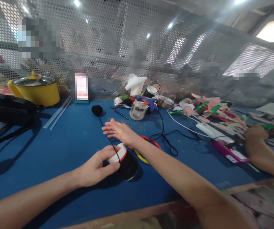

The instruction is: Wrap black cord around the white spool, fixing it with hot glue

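Head view: the left hand (96,168) pinches a spool (124,160) near the front edge of the blue surface (63,143), fingers curled on its white-and-red rim, the black-wound body lying tilted on the cloth. The right hand (119,131) hangs flat and spread just beyond it, palm down, gripping nothing. A black thread (105,132) runs from the spool toward a black ball (97,110) further back, mid-surface. Risk, as I read it: the thread passes right by those spread fingers, so a careless sweep could snag it and tug the ball forward or pull turns off the spool. The spool sits on its side and could roll if the pinch slackens. A black cable (163,133) loops just to the right, beside red and yellow rings (148,149) — easy to tangle. A co-worker's arm (260,152) rests at the right edge.
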Available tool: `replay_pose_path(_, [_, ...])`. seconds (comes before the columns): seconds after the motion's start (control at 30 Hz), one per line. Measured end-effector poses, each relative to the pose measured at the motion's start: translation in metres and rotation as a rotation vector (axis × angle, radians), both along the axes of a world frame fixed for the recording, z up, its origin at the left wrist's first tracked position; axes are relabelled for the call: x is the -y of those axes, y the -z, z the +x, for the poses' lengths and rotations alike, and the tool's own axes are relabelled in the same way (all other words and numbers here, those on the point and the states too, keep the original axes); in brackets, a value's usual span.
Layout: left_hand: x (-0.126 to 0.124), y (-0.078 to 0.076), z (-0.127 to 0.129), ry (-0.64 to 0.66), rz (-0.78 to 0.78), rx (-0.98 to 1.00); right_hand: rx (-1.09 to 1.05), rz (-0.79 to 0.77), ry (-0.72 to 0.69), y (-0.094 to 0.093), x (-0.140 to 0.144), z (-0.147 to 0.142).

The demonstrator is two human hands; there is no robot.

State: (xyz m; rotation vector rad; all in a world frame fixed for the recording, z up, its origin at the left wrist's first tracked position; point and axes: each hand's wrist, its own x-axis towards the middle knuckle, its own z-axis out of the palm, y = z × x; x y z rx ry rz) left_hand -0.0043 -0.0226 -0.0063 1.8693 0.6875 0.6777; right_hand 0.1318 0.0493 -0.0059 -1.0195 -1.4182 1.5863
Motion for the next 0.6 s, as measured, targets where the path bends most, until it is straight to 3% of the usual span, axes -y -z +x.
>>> replay_pose_path(0.1, [0.003, -0.002, 0.000, 0.022, 0.036, 0.002, 0.020, -0.220, 0.035, 0.001, -0.025, -0.015])
replay_pose_path(0.27, [0.006, -0.007, -0.001, 0.081, 0.114, -0.002, 0.123, -0.249, -0.025, -0.001, -0.060, -0.047])
replay_pose_path(0.37, [0.007, -0.008, -0.002, 0.076, 0.115, 0.006, 0.154, -0.191, -0.043, -0.007, -0.080, -0.063])
replay_pose_path(0.6, [0.007, -0.007, -0.005, 0.061, 0.141, 0.027, 0.242, 0.088, 0.140, -0.024, -0.117, -0.069])
